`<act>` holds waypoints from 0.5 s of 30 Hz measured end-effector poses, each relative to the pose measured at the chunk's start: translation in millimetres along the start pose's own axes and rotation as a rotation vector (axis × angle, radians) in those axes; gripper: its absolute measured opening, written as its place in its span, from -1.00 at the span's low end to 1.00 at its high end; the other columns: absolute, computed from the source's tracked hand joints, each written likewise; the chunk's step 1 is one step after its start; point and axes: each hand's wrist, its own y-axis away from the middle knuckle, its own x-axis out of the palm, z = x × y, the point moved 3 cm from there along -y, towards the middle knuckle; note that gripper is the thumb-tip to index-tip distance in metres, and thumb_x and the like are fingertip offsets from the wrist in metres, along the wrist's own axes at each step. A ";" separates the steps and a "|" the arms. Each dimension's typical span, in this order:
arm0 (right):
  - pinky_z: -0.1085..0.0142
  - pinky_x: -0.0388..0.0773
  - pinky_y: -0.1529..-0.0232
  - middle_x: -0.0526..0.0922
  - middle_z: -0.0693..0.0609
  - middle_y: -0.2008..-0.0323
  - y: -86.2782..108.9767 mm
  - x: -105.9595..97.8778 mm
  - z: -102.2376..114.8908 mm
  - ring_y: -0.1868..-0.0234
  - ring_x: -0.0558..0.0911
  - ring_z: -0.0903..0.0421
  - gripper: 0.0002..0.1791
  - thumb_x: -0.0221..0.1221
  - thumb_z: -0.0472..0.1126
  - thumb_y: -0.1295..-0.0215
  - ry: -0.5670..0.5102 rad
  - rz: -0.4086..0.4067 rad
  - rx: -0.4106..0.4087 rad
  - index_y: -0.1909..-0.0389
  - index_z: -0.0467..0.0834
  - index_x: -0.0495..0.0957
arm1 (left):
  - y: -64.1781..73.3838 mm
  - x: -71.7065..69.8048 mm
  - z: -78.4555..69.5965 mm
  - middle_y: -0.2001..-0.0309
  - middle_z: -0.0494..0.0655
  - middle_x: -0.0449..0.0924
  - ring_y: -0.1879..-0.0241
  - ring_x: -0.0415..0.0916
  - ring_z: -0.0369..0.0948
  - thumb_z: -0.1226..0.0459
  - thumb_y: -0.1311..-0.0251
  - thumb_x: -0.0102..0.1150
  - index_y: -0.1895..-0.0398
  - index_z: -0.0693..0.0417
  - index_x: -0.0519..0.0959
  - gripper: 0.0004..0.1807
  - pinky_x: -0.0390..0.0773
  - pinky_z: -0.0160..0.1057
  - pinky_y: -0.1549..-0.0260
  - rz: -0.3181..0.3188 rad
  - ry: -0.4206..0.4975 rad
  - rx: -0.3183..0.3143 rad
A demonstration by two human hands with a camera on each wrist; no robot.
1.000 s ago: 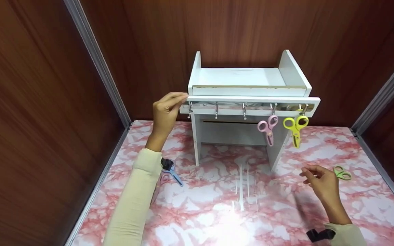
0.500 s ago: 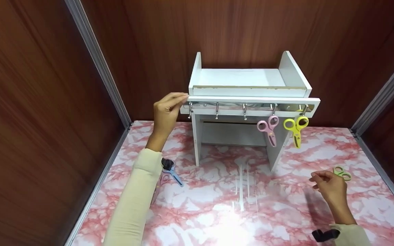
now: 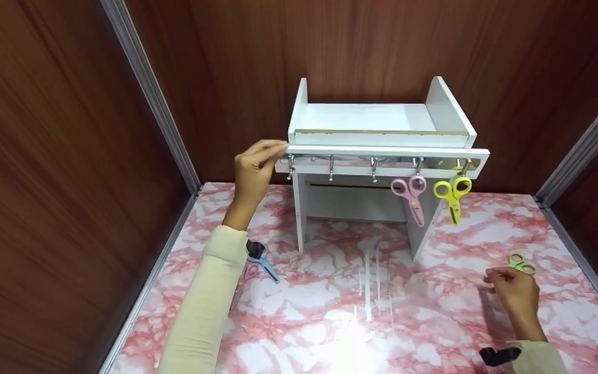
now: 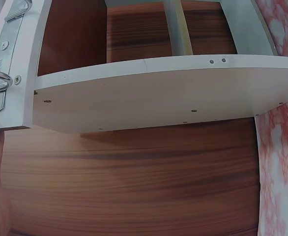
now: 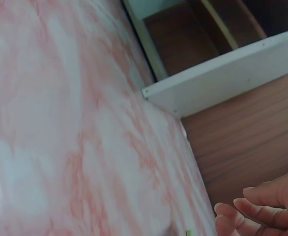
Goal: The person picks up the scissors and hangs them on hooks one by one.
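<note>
At the left end of the white hook rail (image 3: 382,151), my left hand (image 3: 254,166) pinches the board's corner between thumb and fingers. Pink scissors (image 3: 412,197) and yellow scissors (image 3: 453,197) hang by their handles from the two right-hand hooks. My right hand (image 3: 514,291), fingers loosely bent and holding nothing, is over the table just in front of green-handled scissors (image 3: 517,258); it hides part of them. Only a sliver of the green scissors (image 5: 188,232) shows in the right wrist view, beside the fingertips (image 5: 222,209).
The rail fronts a white shelf unit (image 3: 449,111) standing on the pink-and-white marbled table (image 3: 309,301). Blue scissors (image 3: 268,270) and another pink pair (image 3: 250,271) lie by my left forearm, partly covered. Wooden panels (image 3: 226,62) enclose the back and sides.
My right hand has moved rightward and slightly down, closer to the green scissors. The left hand keeps its place on the rail, and the hanging pink scissors have swung slightly.
</note>
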 end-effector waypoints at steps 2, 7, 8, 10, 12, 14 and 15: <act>0.40 0.50 0.59 0.78 -0.05 0.41 -0.9 -0.8 -4.1 0.55 0.70 0.18 -0.61 0.17 -0.08 -0.48 0.020 0.003 0.010 0.06 -0.38 0.66 | -0.9 0.3 -0.9 0.20 0.02 0.77 0.18 0.72 -0.09 0.46 -0.21 0.35 0.23 0.29 0.78 -0.90 0.66 -0.35 0.14 -0.005 0.000 0.002; 0.38 0.46 0.62 0.74 -0.06 0.51 -2.5 -2.4 -16.4 0.61 0.65 0.20 -0.62 0.20 -0.10 -0.44 0.045 -0.013 0.032 0.10 -0.40 0.67 | -1.9 1.8 -3.6 0.21 0.06 0.77 0.18 0.72 -0.07 0.49 -0.18 0.36 0.25 0.30 0.78 -0.89 0.66 -0.35 0.14 -0.009 -0.003 0.015; 0.38 0.45 0.63 0.73 -0.05 0.54 -2.7 -2.9 -18.5 0.63 0.62 0.22 -0.63 0.21 -0.10 -0.42 0.054 -0.022 0.035 0.13 -0.39 0.68 | -1.6 2.2 -3.4 0.21 0.07 0.77 0.18 0.72 -0.07 0.49 -0.17 0.37 0.25 0.30 0.78 -0.89 0.66 -0.35 0.14 -0.008 -0.003 0.013; 0.37 0.44 0.64 0.70 0.01 0.59 -3.2 -3.7 -22.1 0.65 0.56 0.25 -0.64 0.22 -0.10 -0.40 0.068 -0.032 0.041 0.16 -0.38 0.69 | -1.0 2.8 -2.4 0.22 0.07 0.76 0.19 0.72 -0.06 0.50 -0.17 0.37 0.25 0.31 0.78 -0.90 0.65 -0.36 0.14 -0.007 -0.008 0.011; 0.35 0.46 0.65 0.67 0.06 0.61 -3.7 -4.2 -24.7 0.65 0.53 0.26 -0.64 0.21 -0.10 -0.38 0.076 -0.036 0.052 0.17 -0.37 0.70 | -0.1 2.5 -1.1 0.22 0.07 0.76 0.18 0.72 -0.07 0.49 -0.17 0.37 0.25 0.33 0.78 -0.90 0.65 -0.36 0.14 -0.009 -0.007 0.004; 0.34 0.47 0.66 0.67 0.06 0.60 -4.9 -5.0 -26.5 0.65 0.53 0.24 -0.61 0.20 -0.08 -0.39 0.067 -0.022 0.068 0.15 -0.39 0.68 | 0.4 1.8 -0.4 0.21 0.05 0.77 0.18 0.72 -0.08 0.48 -0.19 0.36 0.25 0.32 0.78 -0.90 0.66 -0.35 0.13 -0.010 -0.002 0.001; 0.34 0.49 0.66 0.68 0.04 0.58 -5.4 -5.2 -27.3 0.64 0.55 0.23 -0.60 0.19 -0.07 -0.40 0.064 -0.010 0.078 0.12 -0.40 0.67 | 0.6 1.3 0.0 0.21 0.05 0.77 0.18 0.72 -0.08 0.48 -0.19 0.36 0.25 0.32 0.78 -0.90 0.66 -0.34 0.13 -0.011 0.001 0.001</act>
